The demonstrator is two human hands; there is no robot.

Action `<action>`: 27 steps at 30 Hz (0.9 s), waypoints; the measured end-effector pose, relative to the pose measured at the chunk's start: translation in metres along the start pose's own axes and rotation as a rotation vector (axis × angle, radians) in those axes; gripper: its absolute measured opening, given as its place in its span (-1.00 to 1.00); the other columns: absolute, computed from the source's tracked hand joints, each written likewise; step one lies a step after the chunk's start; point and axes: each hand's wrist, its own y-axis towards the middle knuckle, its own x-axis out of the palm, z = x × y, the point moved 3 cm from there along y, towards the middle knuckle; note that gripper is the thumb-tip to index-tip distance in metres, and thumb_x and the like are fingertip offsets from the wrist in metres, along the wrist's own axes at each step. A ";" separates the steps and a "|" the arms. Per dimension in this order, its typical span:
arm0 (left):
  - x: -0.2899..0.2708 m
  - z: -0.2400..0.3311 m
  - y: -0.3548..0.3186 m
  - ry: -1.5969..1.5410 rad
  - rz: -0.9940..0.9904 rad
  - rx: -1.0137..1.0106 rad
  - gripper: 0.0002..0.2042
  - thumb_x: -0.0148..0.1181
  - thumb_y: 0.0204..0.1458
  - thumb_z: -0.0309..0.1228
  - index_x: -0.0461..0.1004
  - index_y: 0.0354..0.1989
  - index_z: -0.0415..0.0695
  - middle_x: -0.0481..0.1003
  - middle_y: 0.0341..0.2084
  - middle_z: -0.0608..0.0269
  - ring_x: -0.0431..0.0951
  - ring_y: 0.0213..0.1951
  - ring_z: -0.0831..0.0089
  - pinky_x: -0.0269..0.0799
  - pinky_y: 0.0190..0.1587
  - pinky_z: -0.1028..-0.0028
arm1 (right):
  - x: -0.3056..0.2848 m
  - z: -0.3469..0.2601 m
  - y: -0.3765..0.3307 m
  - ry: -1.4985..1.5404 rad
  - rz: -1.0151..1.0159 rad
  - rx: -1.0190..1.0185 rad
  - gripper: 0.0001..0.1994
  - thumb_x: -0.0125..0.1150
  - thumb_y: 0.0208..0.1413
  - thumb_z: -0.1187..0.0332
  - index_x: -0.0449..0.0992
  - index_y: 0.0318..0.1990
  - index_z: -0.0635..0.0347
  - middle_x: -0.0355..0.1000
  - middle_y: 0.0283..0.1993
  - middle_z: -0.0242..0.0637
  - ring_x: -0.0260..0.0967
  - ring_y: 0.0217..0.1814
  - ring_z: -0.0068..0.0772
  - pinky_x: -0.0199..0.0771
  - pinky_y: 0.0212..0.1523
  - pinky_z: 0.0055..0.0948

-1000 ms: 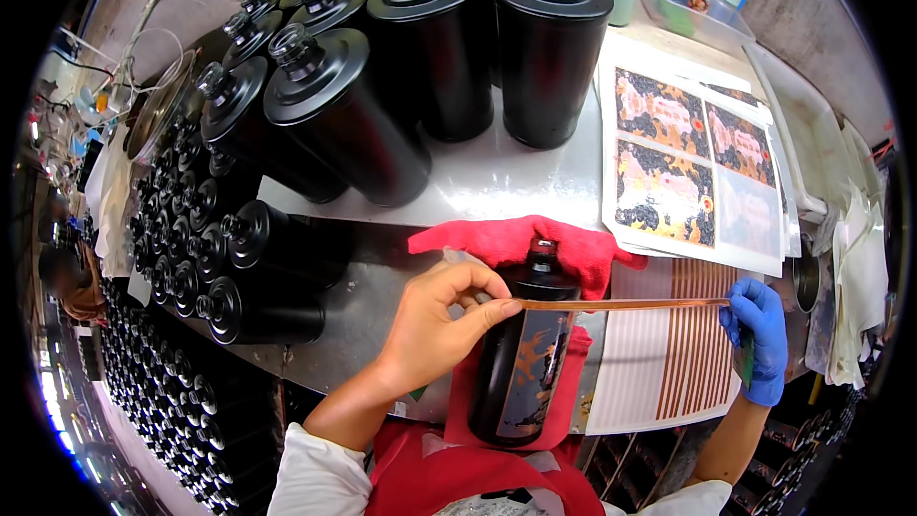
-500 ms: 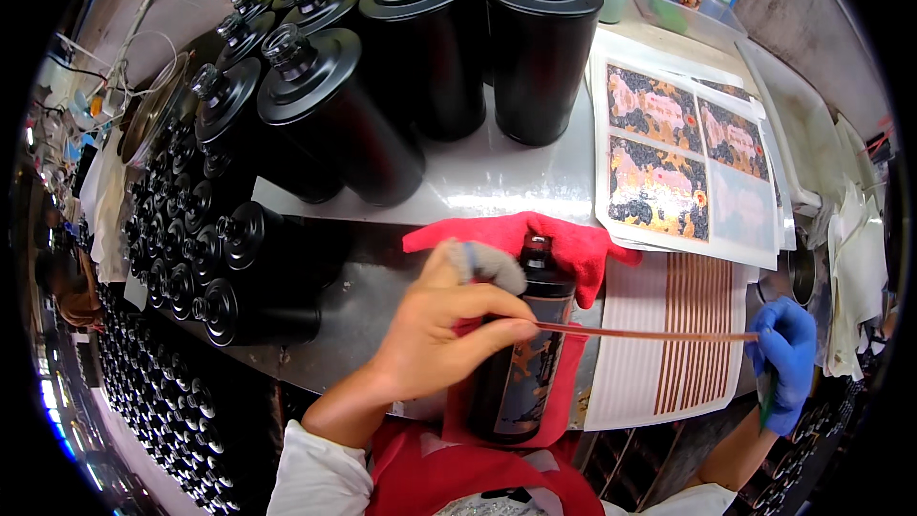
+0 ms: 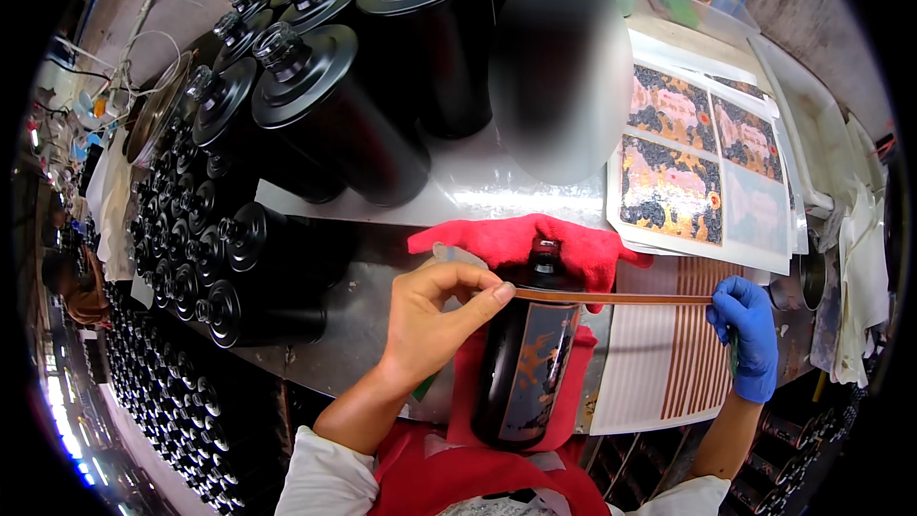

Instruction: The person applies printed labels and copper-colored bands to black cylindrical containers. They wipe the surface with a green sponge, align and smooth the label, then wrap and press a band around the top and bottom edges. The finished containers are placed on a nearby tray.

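You have a narrow copper-brown strip stretched between your two hands, crossing above the shoulder of the black bottle in front of you; whether it touches the glass, I cannot tell. Your bare left hand pinches one end between thumb and forefinger, with a grey covering on another finger, and your blue-gloved right hand grips the far end, with a bit of something green showing beneath it. Holding only the ends probably keeps the strip straight and its middle free of your fingers. The bottle appears to lie on its side on a red cloth, its neck pointing away from you and its patterned label turned up; the bunched cloth likely cushions it and checks rolling. Just to its right, a pale sheet carries rows of brown strips much like the one you hold, presumably set there for easy reach of your gloved hand. Beyond it lie printed sheets with a similar mottled pattern. Other black bottles stand farther back, well apart from your hands, which leaves the near part of the metal desk for the one you are handling
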 end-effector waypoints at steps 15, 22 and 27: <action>0.010 -0.020 -0.005 -0.346 0.143 -0.098 -0.90 0.23 -0.04 -0.56 0.45 -0.35 -0.20 0.43 -0.41 0.39 0.35 -0.39 0.69 0.25 -0.33 0.68 | -0.005 0.016 0.010 0.024 -0.007 0.043 -0.90 0.16 0.01 0.39 0.41 -0.44 0.21 0.39 -0.61 -0.33 0.22 -0.73 -0.71 0.15 -0.74 -0.73; 0.029 -0.024 -0.009 -0.622 0.198 -0.159 -0.80 0.22 -0.04 -0.61 0.30 -0.39 -0.10 0.31 -0.45 0.45 0.30 -0.36 0.69 0.26 -0.23 0.65 | -0.004 0.020 0.014 0.016 -0.018 0.042 -0.88 0.15 0.02 0.38 0.41 -0.44 0.21 0.39 -0.60 -0.33 0.21 -0.73 -0.71 0.15 -0.74 -0.74; 0.031 -0.027 -0.009 -0.637 0.202 -0.152 -0.79 0.19 -0.02 -0.61 0.25 -0.41 -0.08 0.28 -0.47 0.45 0.30 -0.37 0.68 0.26 -0.24 0.64 | 0.000 0.029 0.020 0.033 -0.026 0.062 -0.88 0.15 0.03 0.37 0.42 -0.43 0.22 0.39 -0.59 -0.35 0.21 -0.72 -0.72 0.15 -0.73 -0.74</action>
